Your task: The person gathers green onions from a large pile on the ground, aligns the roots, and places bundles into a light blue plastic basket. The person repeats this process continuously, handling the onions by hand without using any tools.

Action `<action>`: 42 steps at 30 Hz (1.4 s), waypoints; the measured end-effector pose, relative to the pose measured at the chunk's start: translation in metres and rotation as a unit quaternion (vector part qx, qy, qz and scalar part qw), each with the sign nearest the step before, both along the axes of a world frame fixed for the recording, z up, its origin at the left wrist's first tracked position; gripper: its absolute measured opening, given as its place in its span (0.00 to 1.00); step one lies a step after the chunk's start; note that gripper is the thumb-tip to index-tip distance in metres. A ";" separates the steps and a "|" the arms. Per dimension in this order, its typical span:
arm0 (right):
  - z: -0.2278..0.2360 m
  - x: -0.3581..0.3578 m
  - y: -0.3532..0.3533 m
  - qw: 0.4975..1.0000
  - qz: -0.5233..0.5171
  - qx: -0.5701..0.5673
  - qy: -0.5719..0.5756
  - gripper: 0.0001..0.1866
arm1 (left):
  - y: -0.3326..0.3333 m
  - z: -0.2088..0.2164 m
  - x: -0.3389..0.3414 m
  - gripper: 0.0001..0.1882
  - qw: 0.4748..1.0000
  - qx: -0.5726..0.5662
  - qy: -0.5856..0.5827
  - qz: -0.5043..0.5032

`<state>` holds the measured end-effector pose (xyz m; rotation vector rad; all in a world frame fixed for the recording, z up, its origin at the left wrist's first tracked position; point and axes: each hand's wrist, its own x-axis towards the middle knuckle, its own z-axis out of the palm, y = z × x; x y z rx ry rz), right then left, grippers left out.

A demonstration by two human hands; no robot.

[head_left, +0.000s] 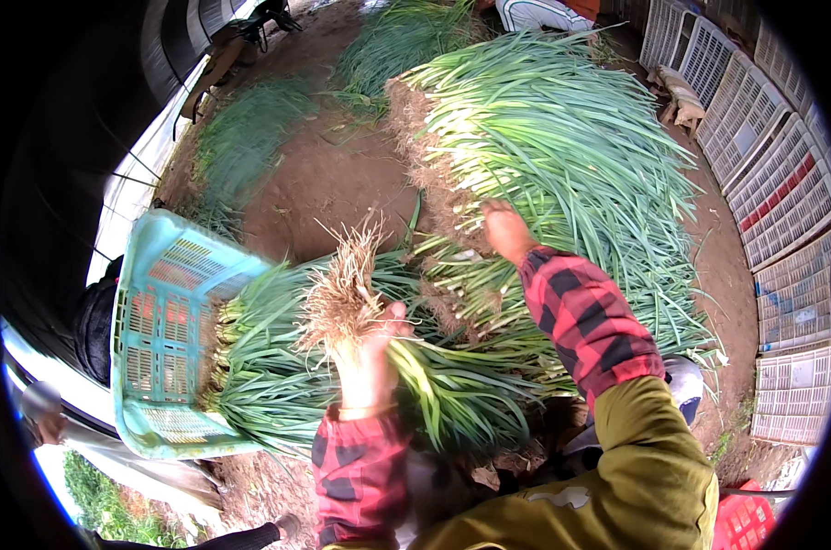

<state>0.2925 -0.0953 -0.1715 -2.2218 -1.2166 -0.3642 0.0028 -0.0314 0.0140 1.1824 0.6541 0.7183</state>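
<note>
My left hand [371, 367] is closed around the stems of a bunch of thin leeks [347, 298]. Their pale, tangled roots point up and away from me, and the green leaves trail to the right. My right hand [507, 229] reaches to the root side of a large heap of leeks [562, 137]; its fingers are curled round some stems there, the tips partly hidden. Left of my left hand, a turquoise plastic crate [172, 247] lies on its side with more leeks [269, 367] in it, roots inward and leaves spilling out.
Several pale slatted crates [746, 119] line the right side. Loose leeks [250, 137] lie on the earth floor [333, 183] farther off. A red crate [744, 518] stands at the lower right. Another person [544, 14] is at the far edge of the heap.
</note>
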 end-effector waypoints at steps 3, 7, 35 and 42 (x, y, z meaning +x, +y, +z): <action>-0.040 0.046 0.007 0.988 -0.089 -0.117 -0.034 0.10 | 0.009 -0.012 0.007 0.20 0.998 0.043 0.014 -0.038; -0.032 0.035 0.015 0.979 -0.069 -0.170 -0.089 0.10 | 0.022 -0.028 0.000 0.20 0.998 0.043 -0.010 -0.038; 0.208 -0.210 -0.070 0.981 0.188 0.040 -0.020 0.34 | -0.008 -0.004 -0.015 0.20 0.974 -0.103 -0.192 -0.062; 0.160 -0.197 -0.049 0.848 0.350 0.070 0.393 0.27 | -0.021 0.004 -0.011 0.28 0.987 -0.005 -0.157 -0.035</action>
